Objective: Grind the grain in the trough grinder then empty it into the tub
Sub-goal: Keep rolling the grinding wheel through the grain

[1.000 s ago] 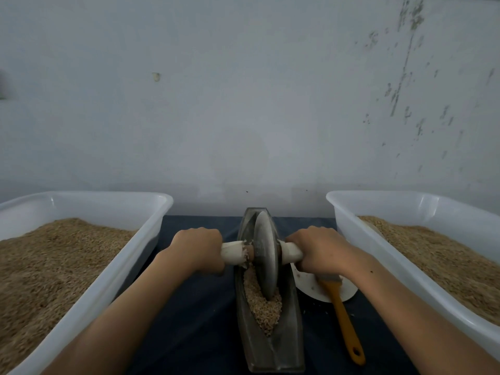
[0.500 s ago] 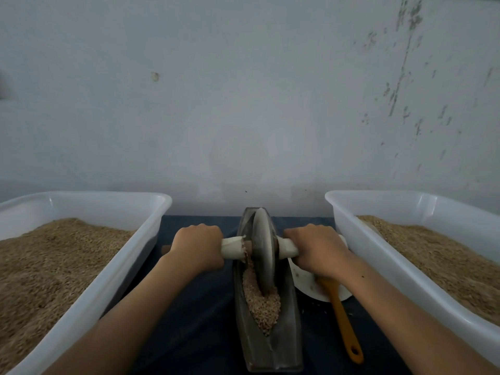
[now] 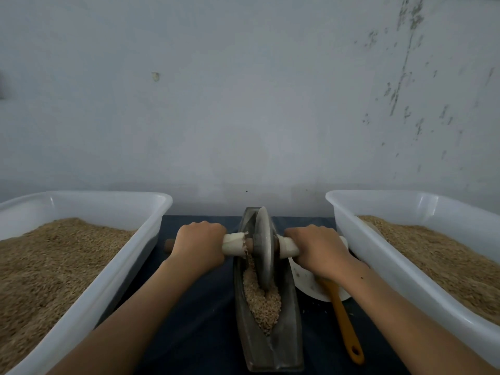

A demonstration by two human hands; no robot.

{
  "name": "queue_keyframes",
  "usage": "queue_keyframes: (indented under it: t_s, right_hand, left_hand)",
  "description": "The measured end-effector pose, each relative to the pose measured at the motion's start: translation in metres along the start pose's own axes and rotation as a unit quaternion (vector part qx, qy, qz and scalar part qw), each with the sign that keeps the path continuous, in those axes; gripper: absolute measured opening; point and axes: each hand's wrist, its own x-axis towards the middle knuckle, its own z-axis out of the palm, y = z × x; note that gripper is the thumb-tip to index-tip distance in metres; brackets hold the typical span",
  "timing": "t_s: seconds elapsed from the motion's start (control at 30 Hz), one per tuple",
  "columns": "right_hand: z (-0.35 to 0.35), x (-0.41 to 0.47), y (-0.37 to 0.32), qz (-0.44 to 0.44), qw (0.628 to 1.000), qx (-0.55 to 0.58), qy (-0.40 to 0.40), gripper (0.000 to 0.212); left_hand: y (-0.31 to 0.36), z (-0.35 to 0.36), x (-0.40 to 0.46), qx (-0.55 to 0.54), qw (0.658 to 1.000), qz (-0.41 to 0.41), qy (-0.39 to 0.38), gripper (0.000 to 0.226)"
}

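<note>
A narrow grey metal trough grinder (image 3: 286, 345) lies lengthwise on the dark table between two tubs. Its metal wheel (image 3: 263, 244) stands upright in the far half of the trough, on an axle with pale handles. My left hand (image 3: 198, 246) grips the left handle (image 3: 234, 244) and my right hand (image 3: 316, 247) grips the right handle (image 3: 288, 246). Cracked grain (image 3: 261, 299) lies in the trough on the near side of the wheel. The left white tub (image 3: 130, 269) and the right white tub (image 3: 359, 255) both hold brown grain.
A white dish (image 3: 305, 282) sits right of the trough, partly under my right wrist, with a yellow-handled tool (image 3: 343, 320) resting in it and pointing toward me. A plain wall stands close behind the table. Dark cloth covers the tabletop (image 3: 200, 328).
Both hands have pushed the wheel away from me along the trough. More grain shows on the near side of the wheel.
</note>
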Motion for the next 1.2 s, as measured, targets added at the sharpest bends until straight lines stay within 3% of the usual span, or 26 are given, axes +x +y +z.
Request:
queue_keyframes:
  t_s: [0.17,0.47,0.6,0.83,0.93,1.07,1.2]
  right_hand:
    - [0.005,-0.001,-0.002,0.013,0.999,-0.013,0.035,0.011]
    - [-0.015,0.000,0.004,-0.039,0.993,0.015,-0.109,0.020]
    - [-0.012,0.000,0.004,-0.039,0.996,0.003,-0.082,0.020]
    - [0.001,-0.002,0.001,-0.018,0.999,-0.001,0.029,0.012]
    - [0.005,-0.001,0.001,-0.013,0.999,-0.002,0.047,0.012]
    - [-0.001,-0.001,0.001,-0.018,1.000,-0.017,0.018,0.013]
    - [-0.012,-0.001,0.003,-0.033,0.996,0.005,-0.078,0.015]
  left_hand:
    - [0.000,0.002,-0.001,-0.007,1.000,0.003,0.017,0.022]
    - [-0.002,-0.007,0.000,-0.016,0.992,0.001,-0.125,0.040]
    - [-0.002,-0.005,0.000,-0.016,0.994,-0.004,-0.105,0.038]
    - [0.002,0.001,-0.002,0.001,1.000,-0.013,0.018,0.022]
    - [0.002,0.003,-0.002,-0.003,1.000,-0.017,0.025,0.021]
    - [-0.001,0.000,0.001,0.003,1.000,-0.008,-0.026,0.028]
    - [-0.003,-0.007,0.000,-0.010,0.993,-0.006,-0.119,0.041]
